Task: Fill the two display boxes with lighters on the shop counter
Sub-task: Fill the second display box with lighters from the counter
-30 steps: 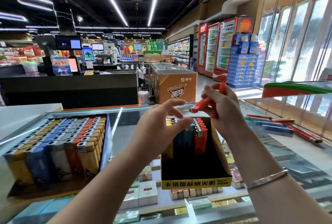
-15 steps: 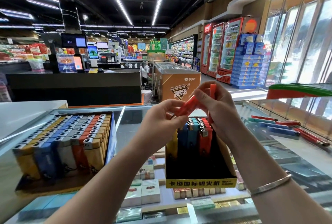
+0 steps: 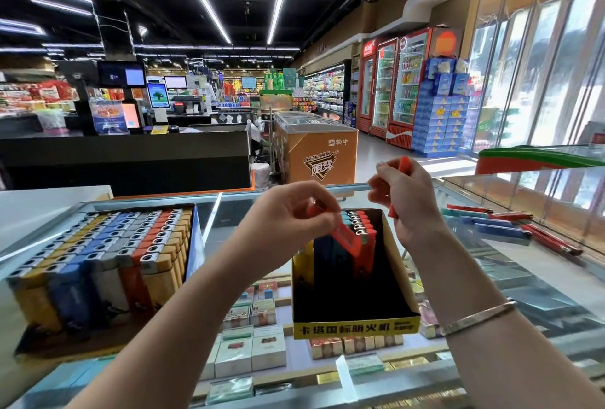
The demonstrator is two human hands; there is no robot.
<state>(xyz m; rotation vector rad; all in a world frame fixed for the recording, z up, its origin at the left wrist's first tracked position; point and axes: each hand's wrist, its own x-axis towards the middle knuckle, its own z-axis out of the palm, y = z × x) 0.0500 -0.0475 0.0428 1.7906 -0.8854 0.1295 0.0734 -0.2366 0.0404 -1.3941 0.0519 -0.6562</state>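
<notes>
Two display boxes stand on the glass counter. The left box is packed with rows of yellow, blue, grey and orange lighters. The yellow-fronted right box holds a short row of yellow, blue, teal and red lighters at its back. My left hand pinches a red lighter, tilted down into that box beside the standing red ones. My right hand hovers above the box's right rear corner and grips other red lighters, their ends showing above and below the fist.
Several loose red, blue and teal lighters lie on the glass to the right. Cigarette packs fill the case under the glass. A checkout desk and an orange freezer stand behind the counter.
My left hand took a red lighter from the right hand and lowered it into the right box. The hands have drawn apart.
</notes>
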